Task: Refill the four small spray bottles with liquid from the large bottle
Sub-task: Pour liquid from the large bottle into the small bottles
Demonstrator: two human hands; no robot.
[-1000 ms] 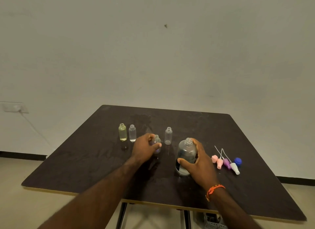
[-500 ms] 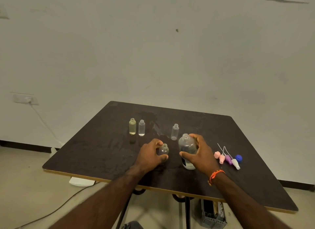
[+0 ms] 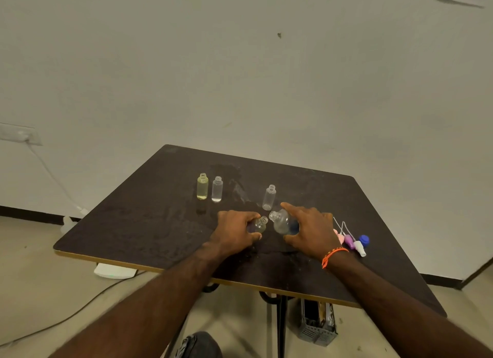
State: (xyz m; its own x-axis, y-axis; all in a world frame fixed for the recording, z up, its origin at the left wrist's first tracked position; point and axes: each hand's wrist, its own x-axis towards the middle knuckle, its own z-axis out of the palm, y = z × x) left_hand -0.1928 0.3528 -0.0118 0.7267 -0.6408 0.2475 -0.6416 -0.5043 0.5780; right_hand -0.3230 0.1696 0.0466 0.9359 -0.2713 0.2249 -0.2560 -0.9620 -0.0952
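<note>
As the right hand [image 3: 310,228] tips the large clear round-bodied bottle [image 3: 282,222], mouth beside the small clear spray bottle [image 3: 259,224] gripped by the left hand [image 3: 234,228], the pour looks imminent and calls for aligned necks.

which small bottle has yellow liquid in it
The far-left bottle, standing beside a clear bottle; the other small ones look clear.
</note>
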